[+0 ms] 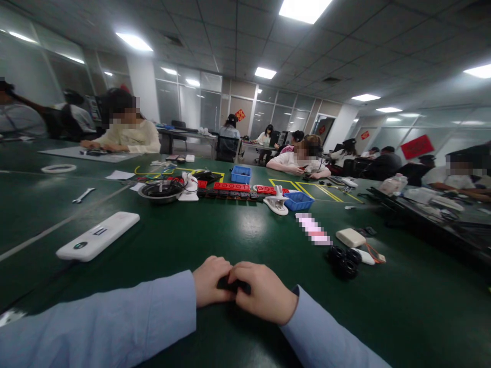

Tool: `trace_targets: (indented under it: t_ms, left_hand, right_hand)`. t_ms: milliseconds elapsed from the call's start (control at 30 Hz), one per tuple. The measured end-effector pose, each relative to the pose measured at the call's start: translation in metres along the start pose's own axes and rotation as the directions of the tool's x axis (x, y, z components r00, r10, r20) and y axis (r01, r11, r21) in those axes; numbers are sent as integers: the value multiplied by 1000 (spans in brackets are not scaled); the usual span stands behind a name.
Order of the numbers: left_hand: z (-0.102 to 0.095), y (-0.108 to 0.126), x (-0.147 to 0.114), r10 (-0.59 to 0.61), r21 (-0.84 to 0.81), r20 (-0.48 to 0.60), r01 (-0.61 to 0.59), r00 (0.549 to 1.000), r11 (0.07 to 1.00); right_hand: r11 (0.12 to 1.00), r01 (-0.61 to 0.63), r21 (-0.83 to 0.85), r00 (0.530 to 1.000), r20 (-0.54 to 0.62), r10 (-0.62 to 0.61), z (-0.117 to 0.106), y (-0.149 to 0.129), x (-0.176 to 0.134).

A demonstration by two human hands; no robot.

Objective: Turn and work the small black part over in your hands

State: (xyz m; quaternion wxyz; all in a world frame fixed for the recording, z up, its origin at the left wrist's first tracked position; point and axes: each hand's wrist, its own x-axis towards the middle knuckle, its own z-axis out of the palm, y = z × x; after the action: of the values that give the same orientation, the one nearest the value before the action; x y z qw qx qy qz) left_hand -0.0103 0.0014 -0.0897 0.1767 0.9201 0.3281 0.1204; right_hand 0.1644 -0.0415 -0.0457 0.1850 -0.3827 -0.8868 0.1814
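My left hand (213, 281) and my right hand (264, 292) meet just above the green table (161, 255) at the front. Both are closed, with fingers curled toward each other and touching. Between them shows a small dark patch; whether it is a black object or only shadow, I cannot tell. A cluster of black rings or rolls (344, 261) lies to the right of my right hand. Beyond my hands stands a row of red and black socket-like blocks (232, 188).
At left lie a long white device (98, 236) and a wrench (83, 195). A metal bowl (159, 194) holds black parts. Blue bins (241, 174) and white clamps (277, 202) stand mid-table. A beige box (351, 237) lies at right. Other people sit around the table.
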Motion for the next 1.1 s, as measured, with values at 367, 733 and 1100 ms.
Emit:
trace_targets:
  t_ms: [367, 733, 1100]
  left_hand:
    - [-3, 4, -1, -13, -57, -14, 12, 1000, 998]
    - [4, -3, 0, 29, -26, -28, -30, 999, 999]
    - [5, -7, 0, 8, -48, -25, -9, 1000, 999]
  right_hand:
    - [998, 63, 29, 997, -43, -62, 10, 6, 1]
    - [983, 181, -15, 975, -130, -181, 7, 1, -5]
    - [968, -215, -128, 928, -337, 161, 0, -3, -2]
